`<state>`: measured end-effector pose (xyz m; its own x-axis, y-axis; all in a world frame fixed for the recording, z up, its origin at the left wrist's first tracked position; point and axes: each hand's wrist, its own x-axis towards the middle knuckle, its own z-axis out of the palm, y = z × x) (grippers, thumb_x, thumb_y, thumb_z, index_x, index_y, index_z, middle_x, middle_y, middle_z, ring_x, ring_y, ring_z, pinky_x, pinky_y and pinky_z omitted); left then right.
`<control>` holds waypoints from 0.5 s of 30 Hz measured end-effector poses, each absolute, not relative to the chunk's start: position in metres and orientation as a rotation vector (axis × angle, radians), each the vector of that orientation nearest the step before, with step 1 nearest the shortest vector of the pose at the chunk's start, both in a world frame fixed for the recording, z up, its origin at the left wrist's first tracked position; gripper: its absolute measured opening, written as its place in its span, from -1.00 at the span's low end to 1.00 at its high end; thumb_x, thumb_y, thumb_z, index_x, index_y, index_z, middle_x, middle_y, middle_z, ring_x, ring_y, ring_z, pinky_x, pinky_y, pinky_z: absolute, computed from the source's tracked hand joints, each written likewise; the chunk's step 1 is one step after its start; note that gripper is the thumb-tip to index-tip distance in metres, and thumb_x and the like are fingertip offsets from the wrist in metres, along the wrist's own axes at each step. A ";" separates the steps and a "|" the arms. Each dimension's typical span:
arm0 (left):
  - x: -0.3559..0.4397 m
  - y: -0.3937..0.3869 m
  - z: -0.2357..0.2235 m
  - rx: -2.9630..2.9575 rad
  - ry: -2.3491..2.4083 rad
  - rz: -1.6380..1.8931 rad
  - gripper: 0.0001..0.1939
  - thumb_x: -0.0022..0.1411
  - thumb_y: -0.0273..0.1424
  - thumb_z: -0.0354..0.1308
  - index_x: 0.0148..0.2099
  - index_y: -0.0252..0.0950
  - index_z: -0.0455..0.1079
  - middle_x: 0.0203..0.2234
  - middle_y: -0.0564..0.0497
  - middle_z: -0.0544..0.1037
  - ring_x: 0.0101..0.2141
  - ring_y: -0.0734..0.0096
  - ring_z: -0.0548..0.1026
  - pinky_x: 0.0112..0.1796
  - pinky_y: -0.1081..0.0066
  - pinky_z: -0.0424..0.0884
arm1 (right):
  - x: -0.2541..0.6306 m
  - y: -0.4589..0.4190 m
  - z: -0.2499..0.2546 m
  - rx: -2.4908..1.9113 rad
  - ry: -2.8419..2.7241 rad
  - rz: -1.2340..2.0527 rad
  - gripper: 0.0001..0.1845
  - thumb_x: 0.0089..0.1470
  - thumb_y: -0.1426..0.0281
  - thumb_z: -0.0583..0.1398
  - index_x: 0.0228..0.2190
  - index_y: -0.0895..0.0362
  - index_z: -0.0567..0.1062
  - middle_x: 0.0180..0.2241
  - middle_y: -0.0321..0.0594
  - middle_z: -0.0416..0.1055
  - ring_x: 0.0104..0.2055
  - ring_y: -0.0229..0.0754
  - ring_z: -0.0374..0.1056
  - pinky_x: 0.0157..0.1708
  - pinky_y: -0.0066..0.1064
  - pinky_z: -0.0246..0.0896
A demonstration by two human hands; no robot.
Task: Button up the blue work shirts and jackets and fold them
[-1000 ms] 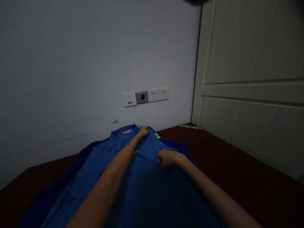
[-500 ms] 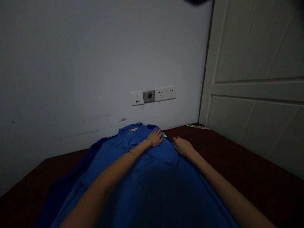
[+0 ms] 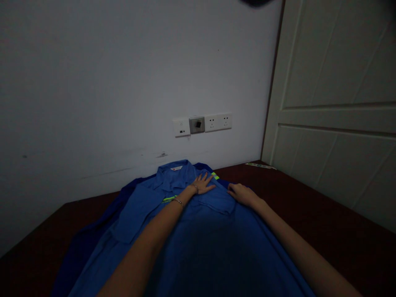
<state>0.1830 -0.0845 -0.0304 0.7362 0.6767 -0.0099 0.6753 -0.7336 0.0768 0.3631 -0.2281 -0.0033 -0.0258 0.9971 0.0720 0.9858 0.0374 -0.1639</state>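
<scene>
A blue collared shirt (image 3: 185, 222) lies spread out, its collar towards the wall and a white label inside the neck. Beneath it, a darker blue garment (image 3: 89, 239) shows along the left side and behind the collar. My left hand (image 3: 202, 184) presses flat on the shirt's right shoulder with fingers spread. At the outer edge of the right sleeve, my right hand (image 3: 243, 194) has its fingers curled together on the cloth; the fingertips are partly hidden. Yellow-green strips (image 3: 215, 175) show beside my left hand and under my left forearm.
The garments rest on a dark red-brown surface (image 3: 293, 214) that meets a pale wall (image 3: 93, 82). Sockets and a switch panel (image 3: 218, 122) sit low on the wall. A white panelled door (image 3: 334, 161) stands on the right, with a thin printed strip (image 3: 260, 166) near its base.
My left fingers have spread wider on the shoulder. My right hand has shifted slightly at the sleeve edge. More of the yellow-green strip shows by my left forearm, and the view has moved a little.
</scene>
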 end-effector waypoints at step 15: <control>0.159 -0.140 -0.038 2.957 0.816 -0.008 -0.32 0.19 0.03 -0.36 0.27 -0.14 -0.25 0.24 -0.11 -0.20 0.19 0.02 -0.18 0.09 0.06 -0.11 | 0.364 -0.226 0.002 -2.183 -2.100 0.105 -0.70 0.07 0.32 -0.02 -0.25 0.11 0.45 -0.21 -0.02 0.41 -0.17 0.00 0.35 -0.30 -0.30 0.17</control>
<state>0.1587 -0.1401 -0.0379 0.8588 0.5118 -0.0248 0.5121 -0.8561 0.0697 0.3638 -0.2256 0.0019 0.0403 0.9988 0.0270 0.9911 -0.0365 -0.1277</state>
